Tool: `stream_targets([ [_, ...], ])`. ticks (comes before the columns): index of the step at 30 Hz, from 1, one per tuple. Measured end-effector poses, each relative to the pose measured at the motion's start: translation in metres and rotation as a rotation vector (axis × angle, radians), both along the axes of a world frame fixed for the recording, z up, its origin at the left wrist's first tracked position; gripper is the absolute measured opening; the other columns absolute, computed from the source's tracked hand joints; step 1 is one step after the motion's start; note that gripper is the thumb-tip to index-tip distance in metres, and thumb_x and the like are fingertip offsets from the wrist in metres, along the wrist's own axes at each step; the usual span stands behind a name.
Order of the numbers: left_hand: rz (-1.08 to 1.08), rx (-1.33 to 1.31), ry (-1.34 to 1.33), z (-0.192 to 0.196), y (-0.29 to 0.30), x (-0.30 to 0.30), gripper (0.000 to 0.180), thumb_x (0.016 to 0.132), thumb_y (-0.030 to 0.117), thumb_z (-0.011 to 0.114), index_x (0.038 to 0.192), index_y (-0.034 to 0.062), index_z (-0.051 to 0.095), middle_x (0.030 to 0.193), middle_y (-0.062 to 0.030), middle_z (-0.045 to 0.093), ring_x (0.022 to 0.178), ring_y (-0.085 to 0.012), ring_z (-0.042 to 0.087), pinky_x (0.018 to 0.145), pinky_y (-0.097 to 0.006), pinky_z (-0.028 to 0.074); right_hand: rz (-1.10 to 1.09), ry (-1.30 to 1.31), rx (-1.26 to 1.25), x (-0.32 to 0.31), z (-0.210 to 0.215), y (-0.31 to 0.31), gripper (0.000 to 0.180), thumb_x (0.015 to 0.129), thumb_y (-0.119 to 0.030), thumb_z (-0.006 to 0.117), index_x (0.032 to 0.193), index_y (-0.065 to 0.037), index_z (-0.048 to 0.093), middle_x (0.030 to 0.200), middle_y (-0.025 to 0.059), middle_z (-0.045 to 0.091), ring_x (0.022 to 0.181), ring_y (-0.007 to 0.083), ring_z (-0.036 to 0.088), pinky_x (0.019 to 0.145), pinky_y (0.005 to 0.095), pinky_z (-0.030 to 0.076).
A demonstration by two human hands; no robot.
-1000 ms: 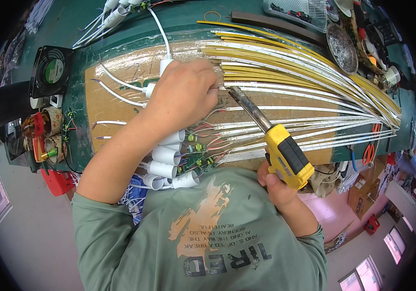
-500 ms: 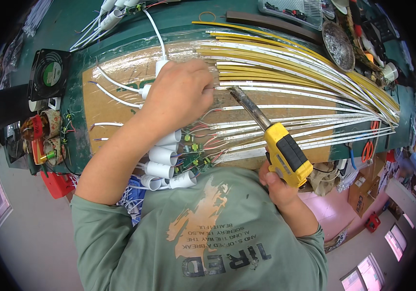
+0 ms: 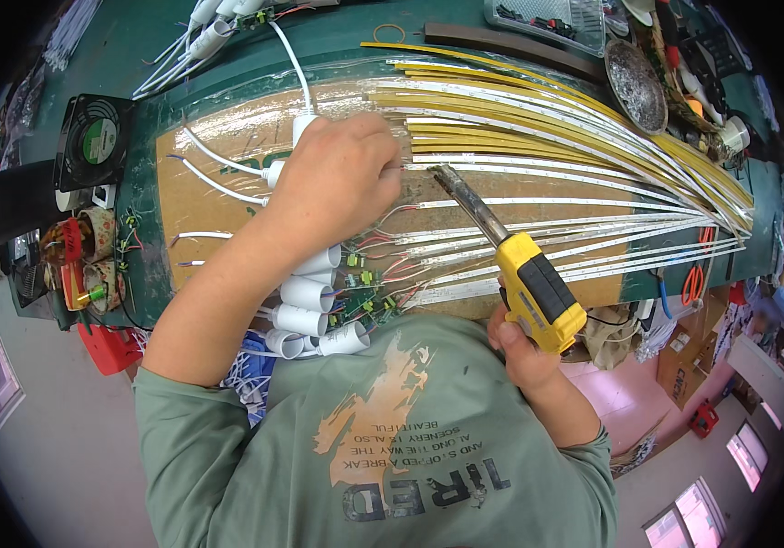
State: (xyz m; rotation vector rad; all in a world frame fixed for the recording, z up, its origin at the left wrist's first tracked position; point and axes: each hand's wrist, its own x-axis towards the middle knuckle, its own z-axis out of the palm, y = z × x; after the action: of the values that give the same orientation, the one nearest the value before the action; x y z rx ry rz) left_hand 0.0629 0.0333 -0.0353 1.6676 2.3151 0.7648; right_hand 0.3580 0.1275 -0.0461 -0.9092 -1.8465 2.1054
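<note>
While a black fan (image 3: pixel 92 140) sits idle at the bench's far left, the left hand (image 3: pixel 337 178) presses down, fingers curled together, on the ends of white wires (image 3: pixel 218 163), apparently pinning them for soldering. Just beside its fingertips lies the tip of a yellow soldering iron (image 3: pixel 510 265), clamped in the right hand (image 3: pixel 524 352). Long LED strips (image 3: pixel 574 164) fan rightward across the board.

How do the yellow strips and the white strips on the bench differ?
The yellow strips lie farther from the person, bunched tight; the white strips lie nearer, spread apart. Thin wires join the white strips' left ends to small green boards; the yellow strips' ends lie bare. Both fan rightward across the brown board.
</note>
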Motion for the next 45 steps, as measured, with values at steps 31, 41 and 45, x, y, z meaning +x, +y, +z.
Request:
stream_targets([
  [31, -0.022, 0.019, -0.144, 0.016, 0.002, 0.0, 0.012, 0.08, 0.011, 0.06, 0.086, 0.0021, 0.065, 0.084, -0.0149, 0.066, 0.082, -0.0348, 0.063, 0.076, -0.044, 0.049, 0.015, 0.028, 0.046, -0.003, -0.001, 0.001, 0.017, 0.084, -0.005, 0.067, 0.1, -0.003, 0.062, 0.079, 0.0021, 0.061, 0.069, 0.0118, 0.056, 0.061, 0.0272, 0.046],
  [41, -0.004, 0.028, -0.147, 0.01, 0.001, -0.001, 0.012, 0.081, 0.015, 0.061, 0.084, 0.0046, 0.066, 0.08, -0.0135, 0.065, 0.081, -0.0333, 0.062, 0.074, -0.044, 0.048, 0.006, 0.043, 0.015, -0.003, -0.001, 0.0, 0.017, 0.085, -0.003, 0.066, 0.101, -0.002, 0.061, 0.079, 0.0021, 0.061, 0.068, 0.0108, 0.056, 0.061, 0.0265, 0.046],
  [45, 0.015, -0.053, -0.106, 0.01, 0.0, 0.001, 0.011, 0.081, 0.014, 0.063, 0.084, 0.0038, 0.066, 0.08, -0.0127, 0.064, 0.081, -0.0334, 0.061, 0.074, -0.043, 0.047, 0.001, 0.058, 0.001, -0.004, 0.0, 0.0, 0.018, 0.085, -0.003, 0.066, 0.102, -0.002, 0.061, 0.079, 0.0022, 0.06, 0.067, 0.0107, 0.055, 0.06, 0.0263, 0.045],
])
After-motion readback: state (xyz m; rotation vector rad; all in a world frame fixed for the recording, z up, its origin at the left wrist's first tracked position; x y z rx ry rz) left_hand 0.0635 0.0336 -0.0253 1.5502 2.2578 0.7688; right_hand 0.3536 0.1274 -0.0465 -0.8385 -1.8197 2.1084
